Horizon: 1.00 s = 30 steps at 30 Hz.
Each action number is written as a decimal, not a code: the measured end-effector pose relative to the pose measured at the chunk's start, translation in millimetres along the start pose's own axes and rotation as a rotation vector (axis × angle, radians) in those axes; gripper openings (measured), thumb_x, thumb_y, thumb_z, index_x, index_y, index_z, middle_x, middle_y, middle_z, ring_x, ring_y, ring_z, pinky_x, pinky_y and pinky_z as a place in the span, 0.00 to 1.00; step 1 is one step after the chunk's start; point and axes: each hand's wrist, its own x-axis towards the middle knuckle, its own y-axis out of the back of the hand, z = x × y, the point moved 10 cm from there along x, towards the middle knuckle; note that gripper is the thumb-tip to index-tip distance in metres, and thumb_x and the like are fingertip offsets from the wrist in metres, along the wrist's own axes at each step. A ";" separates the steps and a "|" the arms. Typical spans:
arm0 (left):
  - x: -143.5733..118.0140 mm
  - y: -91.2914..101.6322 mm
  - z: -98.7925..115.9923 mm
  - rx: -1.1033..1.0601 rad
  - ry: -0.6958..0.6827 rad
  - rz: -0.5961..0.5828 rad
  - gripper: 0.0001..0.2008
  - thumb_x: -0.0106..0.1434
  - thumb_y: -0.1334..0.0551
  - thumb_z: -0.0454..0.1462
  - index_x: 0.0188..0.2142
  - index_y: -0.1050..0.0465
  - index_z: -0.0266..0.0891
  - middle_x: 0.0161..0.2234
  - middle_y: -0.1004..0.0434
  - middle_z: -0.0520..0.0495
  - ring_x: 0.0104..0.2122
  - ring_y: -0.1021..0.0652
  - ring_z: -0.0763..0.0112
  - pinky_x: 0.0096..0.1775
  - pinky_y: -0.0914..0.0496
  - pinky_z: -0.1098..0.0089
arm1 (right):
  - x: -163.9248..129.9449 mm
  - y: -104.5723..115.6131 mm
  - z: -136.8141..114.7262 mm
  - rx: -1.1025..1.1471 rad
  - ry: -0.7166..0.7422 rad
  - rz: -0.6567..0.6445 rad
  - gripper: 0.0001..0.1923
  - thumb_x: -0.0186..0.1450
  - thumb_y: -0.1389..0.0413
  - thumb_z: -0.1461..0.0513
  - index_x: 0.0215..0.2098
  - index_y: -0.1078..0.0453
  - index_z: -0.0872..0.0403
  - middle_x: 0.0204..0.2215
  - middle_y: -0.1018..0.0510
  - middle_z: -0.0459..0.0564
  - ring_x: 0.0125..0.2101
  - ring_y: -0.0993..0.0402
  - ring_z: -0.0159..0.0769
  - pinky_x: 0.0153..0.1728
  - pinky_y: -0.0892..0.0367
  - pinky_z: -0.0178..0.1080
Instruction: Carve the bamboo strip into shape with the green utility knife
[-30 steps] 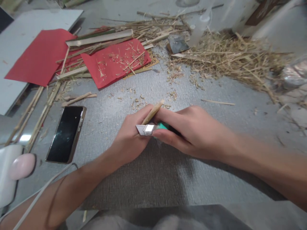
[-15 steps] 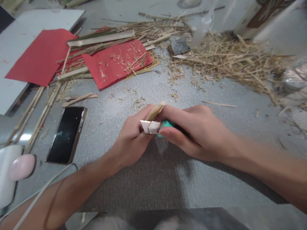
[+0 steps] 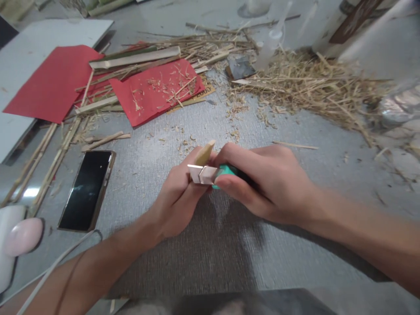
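My left hand (image 3: 179,190) is closed around a short strip of bamboo (image 3: 204,153), whose pale pointed tip sticks up past the fingers. In my right hand (image 3: 265,179) is a green utility knife (image 3: 225,171), gripped with the thumb along its near side. Its short, wide blade points left and lies across the near side of the bamboo strip, by my left thumb. Whether the edge touches the bamboo I cannot tell. Most of the knife's handle and the strip's lower end are hidden in the hands.
At the left lie a phone (image 3: 85,190), a pink rounded object (image 3: 24,236) and a white cable (image 3: 59,259). Behind are red paper sheets (image 3: 157,89), bamboo sticks (image 3: 138,57) and a heap of shavings (image 3: 305,85). A squeeze bottle (image 3: 267,50) stands beside the heap.
The whole view has shifted slightly. The bamboo strip now leans a little differently, its tip farther left from my right index finger. Both hands keep their hold.
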 end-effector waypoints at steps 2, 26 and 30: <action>0.6 0.3 2.2 0.015 -0.014 -0.002 0.05 0.74 0.39 0.38 0.40 0.25 0.44 0.35 0.26 0.50 0.34 0.29 0.69 0.37 0.29 0.67 | -0.3 3.2 -1.5 -0.022 -0.002 0.036 0.27 0.80 0.57 0.41 0.45 0.28 0.51 0.21 0.31 0.41 0.20 0.42 0.30 0.25 0.55 0.39; 5.6 15.6 4.4 -0.035 0.002 0.164 0.09 0.72 0.36 0.41 0.34 0.29 0.42 0.27 0.32 0.54 0.26 0.34 0.73 0.27 0.38 0.71 | -2.4 2.4 -10.3 0.085 0.097 0.072 0.18 0.81 0.53 0.47 0.41 0.33 0.50 0.20 0.35 0.36 0.18 0.42 0.27 0.22 0.49 0.35; 2.4 20.1 7.5 -0.021 -0.061 0.229 0.07 0.73 0.36 0.42 0.38 0.28 0.43 0.30 0.30 0.54 0.28 0.31 0.73 0.29 0.35 0.71 | -1.8 7.6 -10.2 0.065 0.096 0.117 0.20 0.81 0.54 0.46 0.40 0.33 0.50 0.18 0.37 0.35 0.16 0.45 0.27 0.22 0.51 0.36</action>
